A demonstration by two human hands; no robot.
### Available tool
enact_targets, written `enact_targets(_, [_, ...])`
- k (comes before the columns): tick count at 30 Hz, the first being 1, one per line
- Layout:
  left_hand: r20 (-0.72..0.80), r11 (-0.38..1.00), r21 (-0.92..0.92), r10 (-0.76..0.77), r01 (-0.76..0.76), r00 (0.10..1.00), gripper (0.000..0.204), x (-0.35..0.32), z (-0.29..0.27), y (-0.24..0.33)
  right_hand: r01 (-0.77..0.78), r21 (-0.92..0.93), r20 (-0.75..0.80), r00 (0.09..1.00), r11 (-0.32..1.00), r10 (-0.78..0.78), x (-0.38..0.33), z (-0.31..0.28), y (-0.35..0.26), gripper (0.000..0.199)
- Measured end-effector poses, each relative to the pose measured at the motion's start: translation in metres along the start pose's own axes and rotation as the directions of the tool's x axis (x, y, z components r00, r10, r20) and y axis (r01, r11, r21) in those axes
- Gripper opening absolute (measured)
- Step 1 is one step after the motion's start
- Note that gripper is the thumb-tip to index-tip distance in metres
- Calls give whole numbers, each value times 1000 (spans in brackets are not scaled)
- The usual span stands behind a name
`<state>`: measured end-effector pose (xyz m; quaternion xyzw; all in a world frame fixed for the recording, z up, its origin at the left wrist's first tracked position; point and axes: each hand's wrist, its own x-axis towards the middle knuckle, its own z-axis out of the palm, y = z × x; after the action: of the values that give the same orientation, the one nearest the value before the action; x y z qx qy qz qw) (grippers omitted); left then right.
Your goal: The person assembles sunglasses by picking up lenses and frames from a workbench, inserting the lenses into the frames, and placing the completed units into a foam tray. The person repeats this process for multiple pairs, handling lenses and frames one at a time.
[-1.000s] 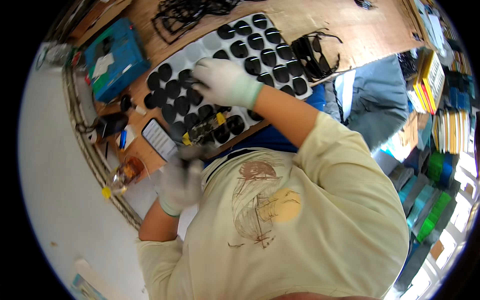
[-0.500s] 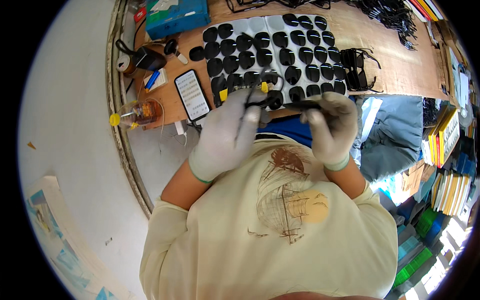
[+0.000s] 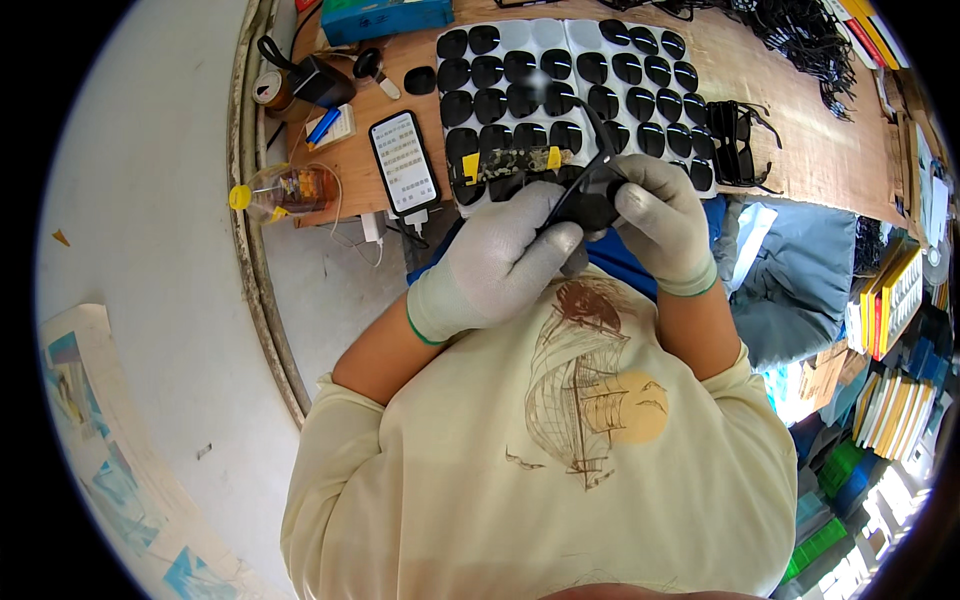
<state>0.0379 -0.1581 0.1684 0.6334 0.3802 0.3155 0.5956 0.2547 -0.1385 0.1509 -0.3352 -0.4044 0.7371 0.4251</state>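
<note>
My left hand [image 3: 510, 255], in a pale work glove with a green cuff, grips a black eyeglass frame [image 3: 598, 170] whose temple points up and away. My right hand [image 3: 665, 220], gloved alike, pinches the right side of the frame with thumb and fingers. A dark lens [image 3: 588, 212] sits against the frame between the hands; whether it is seated in the rim I cannot tell. Just beyond is a white tray [image 3: 540, 38] with rows of dark lenses. Across its near part lies a worn dark strip with yellow ends [image 3: 515, 160].
Left of the tray are a lit phone [image 3: 404, 165], a single dark lens [image 3: 420, 80] and a plastic bottle [image 3: 290, 193]. Assembled sunglasses [image 3: 738, 145] lie to its right. Black frames [image 3: 800, 35] are heaped at the far right. A blue box [image 3: 385, 18] stands far left.
My hands have come together: the lens in my right hand now meets the frame in my left. The view has shifted, so the table sits slightly higher and further right.
</note>
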Motion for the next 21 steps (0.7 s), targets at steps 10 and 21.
enact_targets(10, [148, 998, 59, 11, -20, 989, 23, 4, 4, 0, -129, -298, 69, 985, 946, 156, -23, -19, -27, 24])
enact_targets(21, [-72, 977, 207, -36, 50, 997, 31, 10, 8, 0, 13, -30, 24, 1000, 999, -12, 4, -27, 18, 26])
